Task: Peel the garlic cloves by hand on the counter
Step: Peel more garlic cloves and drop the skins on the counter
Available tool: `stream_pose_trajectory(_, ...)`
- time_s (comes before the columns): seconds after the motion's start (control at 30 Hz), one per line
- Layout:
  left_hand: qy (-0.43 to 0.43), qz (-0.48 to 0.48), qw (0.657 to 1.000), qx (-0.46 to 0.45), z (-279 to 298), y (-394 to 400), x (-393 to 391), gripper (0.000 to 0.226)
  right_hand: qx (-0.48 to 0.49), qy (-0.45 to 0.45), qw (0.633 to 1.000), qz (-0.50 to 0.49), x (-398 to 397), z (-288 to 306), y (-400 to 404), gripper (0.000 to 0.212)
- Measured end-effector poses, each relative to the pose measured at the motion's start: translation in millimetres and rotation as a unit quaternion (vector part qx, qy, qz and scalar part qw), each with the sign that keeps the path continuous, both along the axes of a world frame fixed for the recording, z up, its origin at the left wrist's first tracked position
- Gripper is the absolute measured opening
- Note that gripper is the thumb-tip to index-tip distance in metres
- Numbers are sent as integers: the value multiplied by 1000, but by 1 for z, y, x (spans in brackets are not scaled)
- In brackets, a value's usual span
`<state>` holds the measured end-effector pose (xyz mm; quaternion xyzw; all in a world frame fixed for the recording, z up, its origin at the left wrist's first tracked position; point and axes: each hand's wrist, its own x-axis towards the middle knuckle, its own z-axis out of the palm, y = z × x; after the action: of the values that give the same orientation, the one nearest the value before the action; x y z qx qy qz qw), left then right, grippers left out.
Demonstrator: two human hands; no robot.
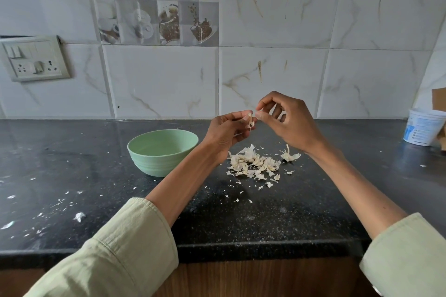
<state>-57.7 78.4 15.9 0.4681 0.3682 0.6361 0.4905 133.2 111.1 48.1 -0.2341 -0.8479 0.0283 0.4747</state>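
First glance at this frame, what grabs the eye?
Two hands raised mid-frame over the dark counter: the left hand holds a garlic clove while the right hand pinches at its skin. Just below lies a pile of pale peels, with a mint green bowl to its left. A white tub stands at the far right edge.

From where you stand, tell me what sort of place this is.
Most likely a home kitchen. A dark stone counter runs along a tiled wall printed with coffee cups, a green bowl sits beside a pile of garlic skins, and a switch and socket plate is on the wall.
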Motion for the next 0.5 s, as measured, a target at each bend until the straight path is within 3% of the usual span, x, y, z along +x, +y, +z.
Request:
stream_pose_trajectory(0.3,39,-12,999,15,-3,1,-1,9,49,-55,996,-47,0,-4,3,13)
stream_pose_trajectory(0.5,35,-11,999,-4,-4,4,-4,26,40,-60,997,-37,2,-5,3,13)
